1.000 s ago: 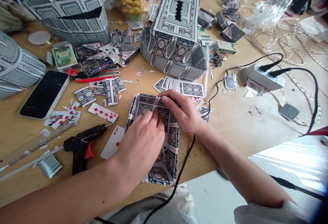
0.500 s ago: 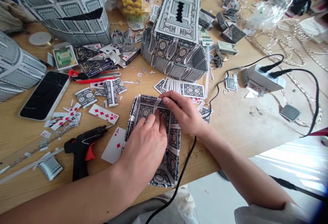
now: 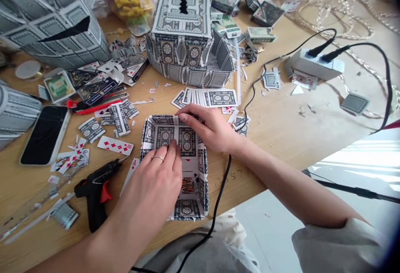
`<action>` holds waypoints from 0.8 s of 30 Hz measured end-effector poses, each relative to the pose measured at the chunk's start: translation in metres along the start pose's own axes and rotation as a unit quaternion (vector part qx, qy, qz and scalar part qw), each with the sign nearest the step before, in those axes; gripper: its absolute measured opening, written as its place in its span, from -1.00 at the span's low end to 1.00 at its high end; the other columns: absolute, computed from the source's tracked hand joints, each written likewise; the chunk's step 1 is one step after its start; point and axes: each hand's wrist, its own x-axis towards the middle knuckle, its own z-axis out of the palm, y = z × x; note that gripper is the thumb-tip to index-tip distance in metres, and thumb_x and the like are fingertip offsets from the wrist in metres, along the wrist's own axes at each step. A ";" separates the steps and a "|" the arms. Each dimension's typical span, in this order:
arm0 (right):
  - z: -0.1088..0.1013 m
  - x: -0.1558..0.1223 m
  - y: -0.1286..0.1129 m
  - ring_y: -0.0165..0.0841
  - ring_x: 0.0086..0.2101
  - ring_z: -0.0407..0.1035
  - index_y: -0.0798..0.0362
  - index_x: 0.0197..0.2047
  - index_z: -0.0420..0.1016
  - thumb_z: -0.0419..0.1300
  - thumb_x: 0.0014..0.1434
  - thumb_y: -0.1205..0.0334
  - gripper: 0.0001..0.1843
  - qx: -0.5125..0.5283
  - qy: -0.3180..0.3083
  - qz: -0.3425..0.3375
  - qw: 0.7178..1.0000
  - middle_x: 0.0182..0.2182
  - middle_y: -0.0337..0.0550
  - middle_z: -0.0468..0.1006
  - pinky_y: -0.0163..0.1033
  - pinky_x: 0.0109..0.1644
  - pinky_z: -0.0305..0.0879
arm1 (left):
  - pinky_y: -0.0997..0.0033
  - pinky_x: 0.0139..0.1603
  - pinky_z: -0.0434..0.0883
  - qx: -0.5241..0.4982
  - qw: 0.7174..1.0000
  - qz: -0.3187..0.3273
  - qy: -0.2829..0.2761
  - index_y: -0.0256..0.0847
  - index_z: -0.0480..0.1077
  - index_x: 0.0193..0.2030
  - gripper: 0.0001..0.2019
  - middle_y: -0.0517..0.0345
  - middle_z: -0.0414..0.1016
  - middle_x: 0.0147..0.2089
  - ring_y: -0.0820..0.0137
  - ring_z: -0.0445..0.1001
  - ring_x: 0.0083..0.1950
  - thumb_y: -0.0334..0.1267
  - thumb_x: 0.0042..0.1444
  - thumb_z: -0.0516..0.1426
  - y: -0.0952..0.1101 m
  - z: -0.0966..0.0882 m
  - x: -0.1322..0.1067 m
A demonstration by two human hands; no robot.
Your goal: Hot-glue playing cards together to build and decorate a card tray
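An open box made of playing cards (image 3: 202,196) lies in front of me at the table's edge. Inside, at its far end, patterned card backs (image 3: 187,143) cover the floor; a face card (image 3: 188,185) shows nearer to me. My left hand (image 3: 159,177), a ring on one finger, reaches into the box with its fingers stretched out and their tips on the card backs. Around the far right rim of the box, my right hand (image 3: 212,129) has its fingers closed. A black glue gun (image 3: 96,189) with a red trigger lies left of the box.
Beyond the box stand fanned cards (image 3: 206,98) and a card-covered tissue box (image 3: 183,31). A phone (image 3: 45,135) and red-handled cutter (image 3: 100,105) lie left. A black cable (image 3: 220,206) runs past the box to a power strip (image 3: 317,62).
My left hand has drawn back a little toward me and left, uncovering more of the box's floor. My right hand keeps its hold on the rim. The whole view has shifted.
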 end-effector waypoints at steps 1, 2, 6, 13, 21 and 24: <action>0.000 0.000 0.000 -0.30 -0.16 0.51 0.04 -0.02 0.58 0.07 0.56 0.02 -0.66 -0.003 0.000 0.000 1.000 -0.14 -0.11 0.69 -0.17 -0.01 0.37 | -0.03 0.19 0.60 -0.004 1.000 0.008 0.000 -0.50 0.58 0.25 -0.49 -0.40 0.62 0.27 -0.02 0.65 0.16 -0.59 0.25 0.00 -0.002 -0.001 -0.001; 0.000 0.000 0.000 -0.31 -0.17 0.50 0.05 -0.02 0.58 0.07 0.56 0.02 -0.66 -0.004 0.000 0.000 1.000 -0.16 -0.11 0.68 -0.18 -0.02 0.36 | -0.03 0.17 0.61 -0.009 1.000 0.014 -0.002 -0.52 0.59 0.23 -0.50 -0.41 0.62 0.26 -0.03 0.65 0.16 -0.59 0.25 0.01 -0.003 -0.001 -0.001; -0.001 0.001 -0.001 -0.31 -0.19 0.49 0.06 -0.04 0.58 0.07 0.56 0.03 -0.66 -0.001 0.001 -0.003 1.000 -0.18 -0.11 0.67 -0.17 -0.03 0.34 | -0.03 0.12 0.64 -0.029 0.999 0.032 0.000 -0.53 0.61 0.18 -0.52 -0.41 0.63 0.24 -0.04 0.67 0.15 -0.61 0.21 0.03 -0.006 -0.004 -0.001; -0.001 0.001 -0.001 -0.30 -0.16 0.50 0.08 -0.02 0.59 0.07 0.55 0.03 -0.64 0.001 0.001 -0.004 1.000 -0.16 -0.08 0.68 -0.16 -0.01 0.34 | 0.09 0.10 0.66 0.006 0.997 0.071 0.014 -0.54 0.62 0.15 -0.49 -0.45 0.62 0.25 0.02 0.69 0.13 -0.65 0.16 0.00 -0.007 -0.002 0.002; -0.019 0.003 -0.018 -0.15 0.11 0.52 0.05 0.22 0.58 0.35 0.28 0.19 -0.56 -0.056 -0.037 -0.014 0.998 0.15 -0.03 0.66 -0.04 0.20 0.40 | 0.04 0.24 0.63 0.012 0.997 0.075 0.000 -0.58 0.51 0.29 -0.42 -0.42 0.58 0.32 0.00 0.63 0.28 -0.67 0.16 -0.01 -0.012 0.002 -0.001; -0.025 0.009 -0.037 -0.07 0.19 0.46 0.04 0.33 0.48 0.40 0.13 0.39 -0.32 -0.202 -0.119 -0.021 0.972 0.25 0.04 0.56 -0.04 0.21 0.36 | -0.06 0.32 0.58 0.012 0.997 0.074 -0.026 -0.50 0.46 0.37 -0.38 -0.39 0.53 0.37 -0.02 0.59 0.32 -0.68 0.17 0.01 -0.017 0.003 -0.002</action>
